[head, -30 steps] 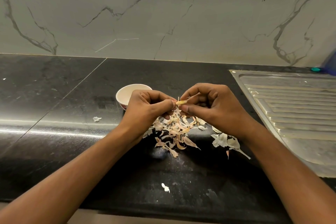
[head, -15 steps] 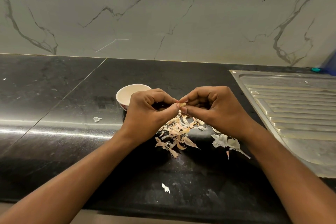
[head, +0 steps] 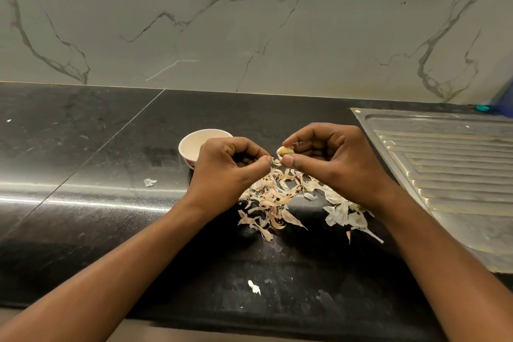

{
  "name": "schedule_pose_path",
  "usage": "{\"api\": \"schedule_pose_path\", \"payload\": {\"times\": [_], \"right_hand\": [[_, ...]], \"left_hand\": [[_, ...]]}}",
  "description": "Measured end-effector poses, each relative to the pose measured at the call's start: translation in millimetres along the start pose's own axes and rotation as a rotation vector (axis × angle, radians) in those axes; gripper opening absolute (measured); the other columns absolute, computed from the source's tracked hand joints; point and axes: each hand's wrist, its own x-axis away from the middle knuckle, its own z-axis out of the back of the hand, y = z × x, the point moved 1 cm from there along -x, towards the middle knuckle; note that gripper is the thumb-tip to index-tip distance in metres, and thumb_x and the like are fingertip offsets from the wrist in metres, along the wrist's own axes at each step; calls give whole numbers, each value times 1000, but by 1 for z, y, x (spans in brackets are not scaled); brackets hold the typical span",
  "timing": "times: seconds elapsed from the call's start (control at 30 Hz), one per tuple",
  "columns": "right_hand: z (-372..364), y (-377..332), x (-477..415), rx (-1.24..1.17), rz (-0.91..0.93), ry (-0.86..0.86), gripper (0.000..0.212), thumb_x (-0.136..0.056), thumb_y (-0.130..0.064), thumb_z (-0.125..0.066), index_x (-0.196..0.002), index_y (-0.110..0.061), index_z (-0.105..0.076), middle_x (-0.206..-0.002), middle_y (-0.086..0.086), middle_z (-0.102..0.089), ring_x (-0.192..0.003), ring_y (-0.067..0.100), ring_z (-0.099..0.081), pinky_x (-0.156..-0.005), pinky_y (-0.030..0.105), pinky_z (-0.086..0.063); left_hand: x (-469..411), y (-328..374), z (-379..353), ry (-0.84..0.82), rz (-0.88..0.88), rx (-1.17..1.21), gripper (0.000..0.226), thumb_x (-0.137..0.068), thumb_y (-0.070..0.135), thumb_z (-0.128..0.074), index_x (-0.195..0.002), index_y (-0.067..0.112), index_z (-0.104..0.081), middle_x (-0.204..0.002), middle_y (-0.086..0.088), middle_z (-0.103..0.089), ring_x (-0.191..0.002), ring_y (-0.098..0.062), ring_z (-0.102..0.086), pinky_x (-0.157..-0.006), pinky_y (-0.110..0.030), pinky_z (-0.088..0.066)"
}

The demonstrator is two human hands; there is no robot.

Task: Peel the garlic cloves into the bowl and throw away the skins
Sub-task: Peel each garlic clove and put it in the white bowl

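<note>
Hands had drawn slightly apart since half a second earlier, when their fingertips met over the pile. The right hand (head: 333, 159) now sat a little higher, thumb and forefinger pinched closed on a garlic clove (head: 285, 150), other fingers curled in. The left hand (head: 230, 172) was curled nearly shut, its thumb and forefinger nipping a strip of skin (head: 275, 161) that ran toward the clove. The bowl (head: 191, 147) stood just behind the left hand, partly hidden by it, in the same spot as before; its contents could not be told. Loose skins (head: 273, 203) lay heaped on the black counter (head: 83, 203) under and between the wrists, unchanged, with stray flakes to the left (head: 150, 182) and near the front edge (head: 254, 287). The steel drainboard (head: 444, 164) bounded the work area just right of the right wrist. Bare counter stretched wide to the left and behind the bowl up to the marble wall (head: 249, 22)
</note>
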Motion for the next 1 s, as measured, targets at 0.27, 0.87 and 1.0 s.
{"api": "schedule_pose_path", "payload": {"times": [0.27,0.87,1.0], "right_hand": [[-3,3,-2,-32,-40,-21,28,-89,-4,-83,-116,-9,-75,-100,-1,-83,-94,16,-81,-77,23,-63],[-2,4,-2,54,-60,-18,23,-90,-26,-82,-107,-11,-84,-86,0,-82,-77,20,-80,-68,26,-64],[-3,5,-2,80,-69,-17,15,-94,-20,-80,-106,-11,-84,-85,0,-82,-75,21,-80,-69,31,-67]], "left_hand": [[-1,0,0,-43,65,135,16,-91,-2,-75,-97,11,-83,-82,-5,-79,-74,-30,-74,-73,-38,-65],[-2,0,-1,-92,50,153,15,-94,14,-77,-107,9,-82,-92,-2,-82,-84,-23,-78,-75,-29,-64],[0,-1,-1,-115,46,142,18,-93,12,-79,-110,8,-81,-95,-1,-82,-86,-22,-79,-79,-32,-65]]}}
